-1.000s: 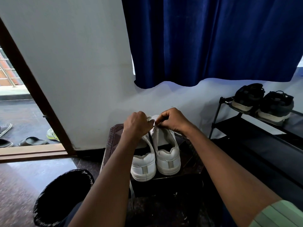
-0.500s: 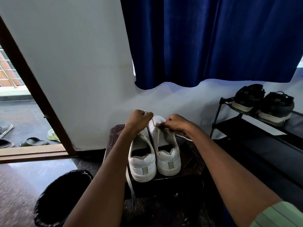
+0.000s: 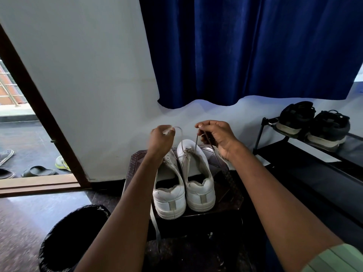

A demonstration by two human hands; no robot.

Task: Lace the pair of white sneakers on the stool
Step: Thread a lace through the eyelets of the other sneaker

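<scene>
Nearest us, a black bin (image 3: 66, 238) is cut off below. On the dark stool (image 3: 225, 195) sit the white sneakers (image 3: 184, 185), heels toward us. Our left hand (image 3: 160, 141) and right hand (image 3: 218, 137) each pinch a lace (image 3: 181, 142) end raised above the right shoe; our fists hide the lace tips.

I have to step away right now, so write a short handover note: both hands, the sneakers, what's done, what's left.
Left hand: pinches one end of the lace, raised.
Right hand: pinches the other end, raised.
Both ends rise from the front eyelets of the right sneaker. It stands beside the left sneaker on the stool, heels toward the camera.
Done: first eyelets threaded.
Left: remaining eyelets; the left sneaker, whose lacing I cannot judge; one lace hangs off the stool's front.
</scene>
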